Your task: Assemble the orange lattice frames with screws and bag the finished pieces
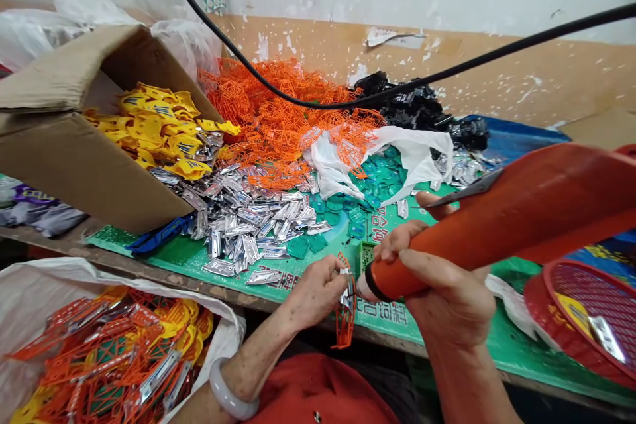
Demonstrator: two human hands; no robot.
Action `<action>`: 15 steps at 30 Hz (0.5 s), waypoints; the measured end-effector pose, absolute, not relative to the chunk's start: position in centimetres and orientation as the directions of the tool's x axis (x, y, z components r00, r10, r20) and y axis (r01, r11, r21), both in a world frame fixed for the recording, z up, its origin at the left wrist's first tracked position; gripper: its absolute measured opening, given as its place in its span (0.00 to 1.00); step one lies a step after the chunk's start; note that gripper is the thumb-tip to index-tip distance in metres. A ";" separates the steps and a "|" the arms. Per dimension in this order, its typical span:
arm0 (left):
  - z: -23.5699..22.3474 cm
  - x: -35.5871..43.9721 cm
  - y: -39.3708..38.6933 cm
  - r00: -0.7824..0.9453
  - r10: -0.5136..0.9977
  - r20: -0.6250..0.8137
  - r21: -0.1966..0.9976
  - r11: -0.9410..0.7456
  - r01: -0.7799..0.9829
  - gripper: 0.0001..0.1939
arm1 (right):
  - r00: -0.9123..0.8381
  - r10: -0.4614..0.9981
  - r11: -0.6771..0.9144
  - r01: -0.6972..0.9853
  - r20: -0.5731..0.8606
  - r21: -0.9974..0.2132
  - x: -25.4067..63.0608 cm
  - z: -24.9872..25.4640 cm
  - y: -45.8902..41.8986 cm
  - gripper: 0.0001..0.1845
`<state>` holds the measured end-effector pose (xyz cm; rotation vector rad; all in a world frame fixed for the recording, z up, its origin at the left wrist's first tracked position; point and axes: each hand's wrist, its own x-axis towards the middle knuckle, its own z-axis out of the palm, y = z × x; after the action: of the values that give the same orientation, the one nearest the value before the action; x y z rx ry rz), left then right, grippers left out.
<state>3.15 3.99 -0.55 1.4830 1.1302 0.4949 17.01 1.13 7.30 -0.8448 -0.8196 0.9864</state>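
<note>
Left hand (318,288) pinching an orange openwork plastic frame (344,315), right hand (442,285) wrapped around a red-orange tapered tool (477,225).

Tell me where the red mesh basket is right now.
In the head view, the red mesh basket is at the far right of the green tabletop, right of the right hand and below the orange tool it holds.
</note>
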 end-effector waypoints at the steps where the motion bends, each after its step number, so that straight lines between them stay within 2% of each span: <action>1: -0.5 3.2 4.0 0.448 0.849 -0.279 0.924 0.110 0.367 0.06 | 0.326 0.927 0.303 -0.357 0.186 -0.884 17.0 7.3 1.1 0.27; 9: 0.0 3.3 3.7 0.432 0.863 -0.262 0.928 0.102 0.359 0.06 | 0.330 0.930 0.271 -0.325 0.160 -0.906 16.8 7.1 1.2 0.27; 15: -0.3 3.5 3.6 0.430 0.864 -0.262 0.939 0.127 0.318 0.06 | 0.328 0.931 0.253 -0.256 0.162 -0.933 16.7 7.3 1.3 0.15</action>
<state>3.45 3.62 -0.29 1.4437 1.1206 0.5522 16.71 1.30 7.27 -0.9709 -0.8692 0.9624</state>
